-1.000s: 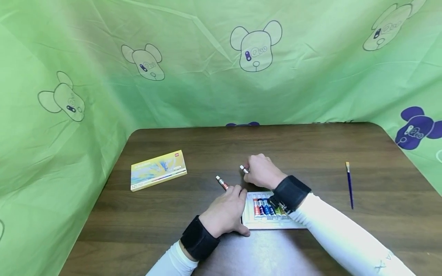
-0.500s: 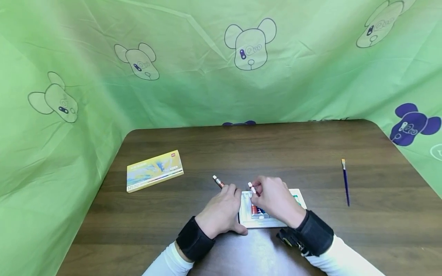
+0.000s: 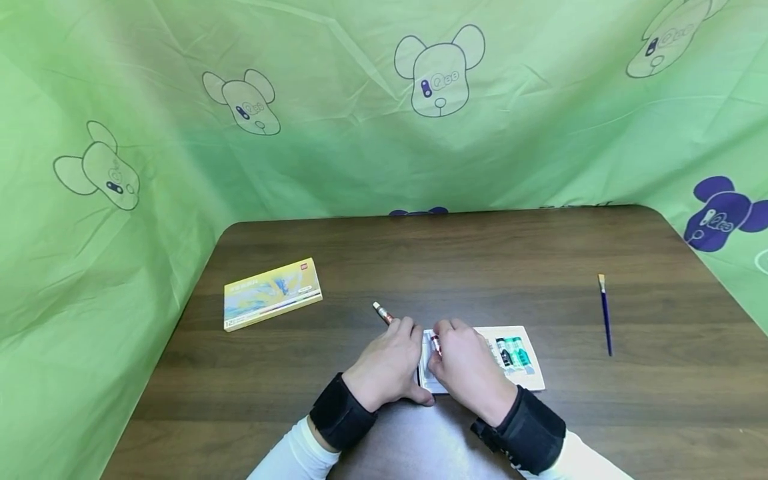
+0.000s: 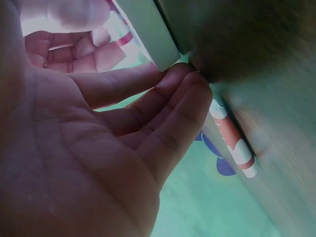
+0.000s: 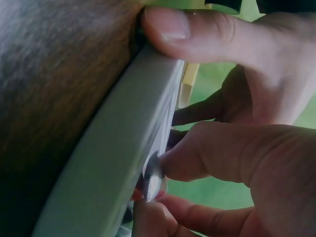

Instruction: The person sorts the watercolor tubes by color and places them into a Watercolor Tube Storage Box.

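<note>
A white tray [image 3: 530,383] of paint tubes lies on the table, green tubes [image 3: 517,353] showing at its right part. My left hand [image 3: 387,368] holds the tray's left end, thumb at the near corner and fingers at the far one. Over the tray's left part, my right hand [image 3: 471,370] pinches a small white-and-red tube [image 3: 436,343]; in the right wrist view the silvery tube end [image 5: 154,177] sits between thumb and fingers, against the tray [image 5: 113,128]. Beyond my left fingers lies a loose red-and-white tube [image 3: 383,312], also seen in the left wrist view [image 4: 231,136].
A yellow and blue flat box [image 3: 273,295] lies on the left of the wooden table [image 3: 372,253]. At the right is a brush [image 3: 606,317] with a dark blue handle. Green printed cloth [image 3: 336,160] hangs behind and beside the table.
My right hand has come from beyond the tray back toward me, bringing its tube down over the tray's left part. The tray's right part is uncovered. My left hand stays at the tray's left end.
</note>
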### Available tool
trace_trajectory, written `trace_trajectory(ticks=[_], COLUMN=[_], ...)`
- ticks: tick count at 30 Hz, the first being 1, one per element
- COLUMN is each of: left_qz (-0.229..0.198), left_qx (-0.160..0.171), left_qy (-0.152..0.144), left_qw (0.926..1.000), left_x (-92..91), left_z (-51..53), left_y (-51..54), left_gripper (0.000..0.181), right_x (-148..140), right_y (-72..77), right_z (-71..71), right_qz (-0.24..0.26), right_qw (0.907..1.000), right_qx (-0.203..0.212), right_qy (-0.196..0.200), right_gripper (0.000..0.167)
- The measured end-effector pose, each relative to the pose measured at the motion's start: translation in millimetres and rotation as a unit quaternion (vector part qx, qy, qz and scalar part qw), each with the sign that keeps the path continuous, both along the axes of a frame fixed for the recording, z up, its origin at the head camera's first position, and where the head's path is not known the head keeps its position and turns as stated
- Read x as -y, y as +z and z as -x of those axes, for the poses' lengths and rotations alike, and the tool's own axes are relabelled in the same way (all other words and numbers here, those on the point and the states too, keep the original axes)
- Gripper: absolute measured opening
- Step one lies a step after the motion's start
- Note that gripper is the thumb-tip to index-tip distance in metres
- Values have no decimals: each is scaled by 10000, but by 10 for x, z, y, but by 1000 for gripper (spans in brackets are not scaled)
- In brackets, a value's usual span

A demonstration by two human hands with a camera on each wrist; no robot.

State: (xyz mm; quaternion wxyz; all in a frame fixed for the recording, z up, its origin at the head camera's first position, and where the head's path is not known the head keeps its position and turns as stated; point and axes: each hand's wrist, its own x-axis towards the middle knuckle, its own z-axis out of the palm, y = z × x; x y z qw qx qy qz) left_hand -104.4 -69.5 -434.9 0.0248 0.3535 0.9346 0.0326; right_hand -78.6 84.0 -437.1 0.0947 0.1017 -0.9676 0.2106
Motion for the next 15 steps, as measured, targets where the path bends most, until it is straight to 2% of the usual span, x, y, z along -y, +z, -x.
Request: trace_trajectory(ticks=[7, 11, 15], left_qz=[31, 62, 48], left_qx=[4, 27, 83], left_qy=[51, 63, 101], left_qw=[10000, 10000, 9999], left_x=[-2, -6, -9], left_z=[-5, -10, -17], left_y=[12, 14, 15], left_gripper=[87, 87, 88], right_x=[50, 21, -32], right_y=[-24, -45, -74], right_z=[-19, -49, -72], right_qz=[-125, -180, -233], right_qw=[9997, 9992, 9961], right_qx=[-171, -290, -697], right_qy=[102, 216, 479], right_gripper=[30, 24, 21])
